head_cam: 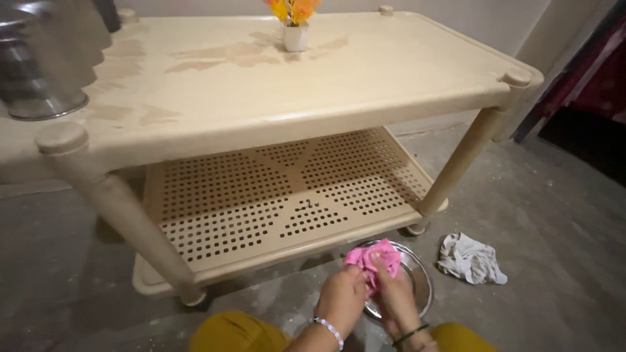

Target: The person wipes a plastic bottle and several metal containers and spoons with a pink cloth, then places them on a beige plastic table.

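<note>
Left hand (pixel 340 301) and right hand (pixel 393 298): both clenched together on 1 pink cloth (pixel 373 259), fingers wrapped tight around its lower part, bunched top showing above the knuckles. Cloth soft, crumpled, held directly over a round steel bowl (pixel 420 279) on the floor. Bowl shallow, shiny, rim visible to the right of the hands; contents hidden by hands and cloth, cannot tell. White beaded bracelet (pixel 327 328) on the left wrist, dark bangles (pixel 411 334) on the right. Yellow-clad knees (pixel 236 334) at the bottom edge, 1 either side of the forearms.

Just right of the bowl, not touching it: 1 white rag (pixel 471 259), crumpled, lying flat on the grey concrete floor (pixel 561 215), rough and mottled.

Directly beyond the hands: cream plastic table (pixel 313 85) with 2 levels and round tube legs capped with knobs. Lower shelf (pixel 280 195) perforated with small holes in triangular panels, nothing resting on it. Front shelf edge close to the bowl. Top surface smooth, rounded corners, darker damp-looking streaks across the far and left parts.

On the top, far middle: small white vase (pixel 295 36) holding orange and yellow flowers (pixel 292 9). Far left edge: steel vessel (pixel 39 65), blurred, contents not visible.

Open floor to the right and behind the rag; dark doorway area at far right.
</note>
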